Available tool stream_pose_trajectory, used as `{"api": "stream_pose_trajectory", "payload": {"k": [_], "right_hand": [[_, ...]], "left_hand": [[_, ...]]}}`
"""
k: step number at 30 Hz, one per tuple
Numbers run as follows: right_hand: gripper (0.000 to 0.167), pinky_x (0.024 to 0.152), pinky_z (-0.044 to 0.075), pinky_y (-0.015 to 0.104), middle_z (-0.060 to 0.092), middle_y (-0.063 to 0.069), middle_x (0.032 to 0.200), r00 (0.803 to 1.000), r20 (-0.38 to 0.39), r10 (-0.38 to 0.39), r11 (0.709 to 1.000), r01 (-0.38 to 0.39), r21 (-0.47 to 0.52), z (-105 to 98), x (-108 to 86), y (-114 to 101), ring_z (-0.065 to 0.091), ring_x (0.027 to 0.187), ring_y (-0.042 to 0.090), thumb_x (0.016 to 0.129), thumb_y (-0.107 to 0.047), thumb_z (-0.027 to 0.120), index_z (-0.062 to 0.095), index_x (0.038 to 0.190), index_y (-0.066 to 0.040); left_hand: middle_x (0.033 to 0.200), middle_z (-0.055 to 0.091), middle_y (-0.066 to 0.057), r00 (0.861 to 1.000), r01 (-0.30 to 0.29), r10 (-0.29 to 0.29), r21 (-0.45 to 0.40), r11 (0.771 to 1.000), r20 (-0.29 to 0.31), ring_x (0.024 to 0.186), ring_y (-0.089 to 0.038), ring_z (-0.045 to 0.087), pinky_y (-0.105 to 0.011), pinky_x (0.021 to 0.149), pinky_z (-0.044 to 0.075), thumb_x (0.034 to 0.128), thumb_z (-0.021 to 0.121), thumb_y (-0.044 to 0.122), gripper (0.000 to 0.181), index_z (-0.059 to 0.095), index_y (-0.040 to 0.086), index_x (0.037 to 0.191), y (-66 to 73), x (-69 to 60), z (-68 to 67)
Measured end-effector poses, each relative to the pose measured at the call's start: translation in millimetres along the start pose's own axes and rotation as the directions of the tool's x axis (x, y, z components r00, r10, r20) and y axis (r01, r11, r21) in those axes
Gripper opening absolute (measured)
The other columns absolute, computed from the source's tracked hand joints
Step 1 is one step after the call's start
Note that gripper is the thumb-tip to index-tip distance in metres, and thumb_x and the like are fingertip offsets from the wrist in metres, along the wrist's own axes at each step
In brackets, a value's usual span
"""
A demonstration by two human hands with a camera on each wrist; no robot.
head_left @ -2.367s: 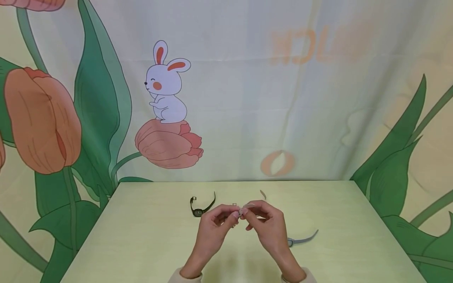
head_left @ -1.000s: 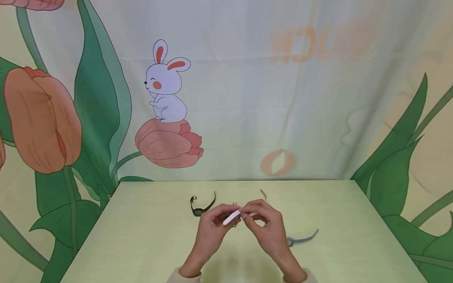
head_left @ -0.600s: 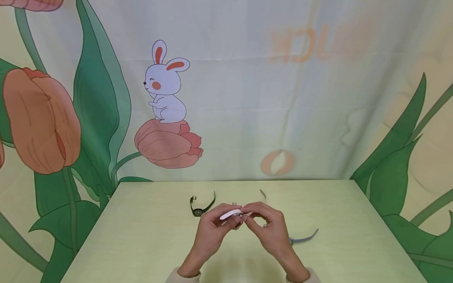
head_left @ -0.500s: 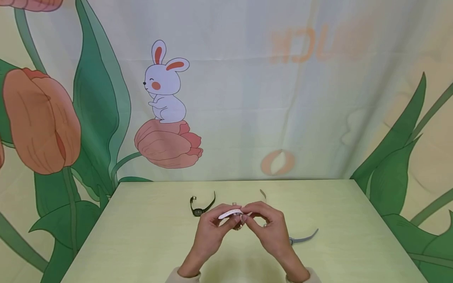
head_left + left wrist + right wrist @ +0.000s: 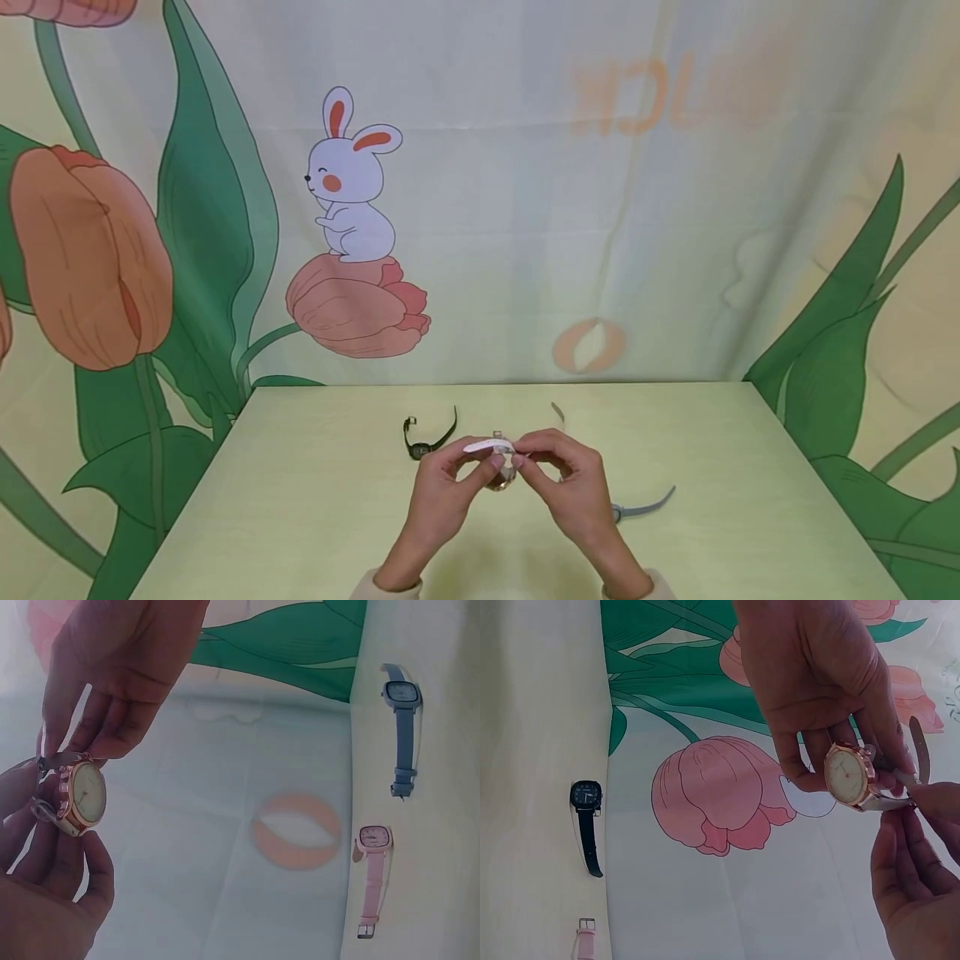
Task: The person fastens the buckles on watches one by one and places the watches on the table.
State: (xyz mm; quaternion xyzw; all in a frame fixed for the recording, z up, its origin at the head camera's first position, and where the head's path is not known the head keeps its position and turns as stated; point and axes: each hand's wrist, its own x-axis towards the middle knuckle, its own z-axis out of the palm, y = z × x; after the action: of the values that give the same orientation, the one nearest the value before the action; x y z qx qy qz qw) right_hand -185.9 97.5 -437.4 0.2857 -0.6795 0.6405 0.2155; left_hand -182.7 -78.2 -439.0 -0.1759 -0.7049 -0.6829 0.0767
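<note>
A wristwatch with a rose-gold case and a white strap is held between both hands above the table. Its pale round dial faces away from the person and shows in both wrist views. My left hand grips the watch, with the strap's free end sticking out past its fingers. Opposite it, my right hand pinches the strap between thumb and index finger. In the left wrist view, a metal buckle appears near the fingertips. Fingers hide much of the strap.
On the pale table lie a black watch behind the left hand and a blue-grey watch beside the right wrist. A pink watch lies behind the hands. A printed curtain hangs at the back edge.
The white strap end has swung up and now lies across the left fingers. The rose-gold case has come into view below the fingertips. Both hands stay in nearly the same place.
</note>
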Motion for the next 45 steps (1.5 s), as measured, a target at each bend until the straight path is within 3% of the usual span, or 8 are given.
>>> {"api": "stream_pose_trajectory", "payload": {"k": [3, 9, 15, 19, 23, 31, 38, 45], "right_hand": [[0.015, 0.078, 0.057, 0.024, 0.069, 0.016, 0.096, 1.000, 0.009, 0.018, 1.000, -0.017, -0.020, 0, 0.4, 0, 0.066, 0.089, 0.016, 0.087, 0.002, 0.070, 0.071, 0.101, -0.003], [0.022, 0.075, 0.057, 0.024, 0.069, 0.013, 0.102, 1.000, -0.002, -0.028, 0.991, 0.028, -0.133, -1, 6.2, -4, 0.066, 0.092, 0.018, 0.085, 0.003, 0.072, 0.069, 0.106, -0.006], [0.019, 0.071, 0.056, 0.028, 0.072, 0.009, 0.097, 0.999, 0.030, -0.034, 0.973, 0.040, -0.225, 0, 12.7, -11, 0.067, 0.088, 0.014, 0.085, 0.000, 0.074, 0.071, 0.101, -0.008], [0.014, 0.071, 0.056, 0.030, 0.073, 0.010, 0.093, 0.999, 0.028, -0.016, 0.970, 0.022, -0.243, 4, 15.7, -29, 0.067, 0.085, 0.017, 0.085, 0.001, 0.073, 0.072, 0.097, -0.006], [0.013, 0.071, 0.055, 0.025, 0.073, 0.012, 0.090, 0.999, 0.026, -0.040, 0.969, 0.045, -0.243, 5, 16.9, -40, 0.067, 0.083, 0.017, 0.084, 0.005, 0.073, 0.071, 0.094, -0.003], [0.019, 0.069, 0.057, 0.022, 0.071, 0.016, 0.095, 0.997, 0.049, -0.057, 0.983, 0.065, -0.170, 1, 11.8, -12, 0.069, 0.086, 0.020, 0.086, 0.009, 0.068, 0.070, 0.102, 0.000], [0.022, 0.070, 0.056, 0.022, 0.072, 0.013, 0.098, 0.994, 0.062, -0.095, 0.982, 0.104, -0.157, -1, 11.0, -6, 0.069, 0.089, 0.018, 0.087, 0.008, 0.067, 0.071, 0.105, -0.004], [0.022, 0.073, 0.056, 0.021, 0.069, 0.012, 0.093, 0.996, 0.048, -0.076, 0.986, 0.083, -0.142, 0, 10.0, -5, 0.066, 0.087, 0.013, 0.085, 0.012, 0.067, 0.070, 0.100, -0.003]], "left_hand": [[0.103, 0.072, -0.016, 1.000, -0.007, 0.007, 0.007, 1.000, -0.010, 0.091, -0.009, 0.068, -0.031, 0.075, 0.060, 0.0913, 0.070, 0.017, 0.021, 0.072, 0.007, 0.109, -0.6, 0.1, -0.3], [0.100, 0.073, -0.005, 0.998, -0.048, 0.053, 0.108, 0.993, -0.038, 0.094, -0.009, 0.067, -0.026, 0.087, 0.054, 0.0912, 0.071, 0.021, 0.016, 0.074, 0.014, 0.105, -2.6, 1.4, -0.8], [0.097, 0.073, -0.002, 0.997, -0.076, 0.078, 0.139, 0.987, -0.009, 0.091, -0.009, 0.067, -0.028, 0.087, 0.054, 0.0922, 0.070, 0.023, 0.014, 0.074, 0.015, 0.103, -5.6, 1.3, 0.7], [0.096, 0.073, 0.000, 0.997, -0.072, 0.071, 0.142, 0.987, 0.009, 0.089, -0.009, 0.067, -0.029, 0.086, 0.055, 0.0926, 0.069, 0.023, 0.012, 0.074, 0.018, 0.102, -8.1, 0.8, 0.7], [0.096, 0.072, 0.002, 0.997, -0.080, 0.079, 0.147, 0.986, 0.017, 0.089, -0.010, 0.067, -0.029, 0.085, 0.055, 0.0930, 0.069, 0.023, 0.012, 0.074, 0.019, 0.102, -7.5, 0.5, 0.4], [0.096, 0.072, 0.000, 0.999, -0.031, 0.032, 0.132, 0.991, -0.008, 0.089, -0.009, 0.065, -0.026, 0.085, 0.054, 0.0928, 0.069, 0.026, 0.013, 0.074, 0.018, 0.102, -4.9, -0.5, -0.5], [0.096, 0.072, -0.008, 0.999, -0.026, 0.028, 0.096, 0.995, -0.018, 0.088, -0.010, 0.064, -0.026, 0.084, 0.053, 0.0927, 0.069, 0.022, 0.014, 0.073, 0.011, 0.101, -3.3, -1.6, -0.4], [0.096, 0.070, -0.013, 0.999, 0.014, -0.013, 0.012, 1.000, -0.037, 0.082, -0.010, 0.064, -0.025, 0.071, 0.056, 0.0924, 0.069, 0.019, 0.015, 0.072, 0.007, 0.102, -0.1, -2.0, 2.2]]}}
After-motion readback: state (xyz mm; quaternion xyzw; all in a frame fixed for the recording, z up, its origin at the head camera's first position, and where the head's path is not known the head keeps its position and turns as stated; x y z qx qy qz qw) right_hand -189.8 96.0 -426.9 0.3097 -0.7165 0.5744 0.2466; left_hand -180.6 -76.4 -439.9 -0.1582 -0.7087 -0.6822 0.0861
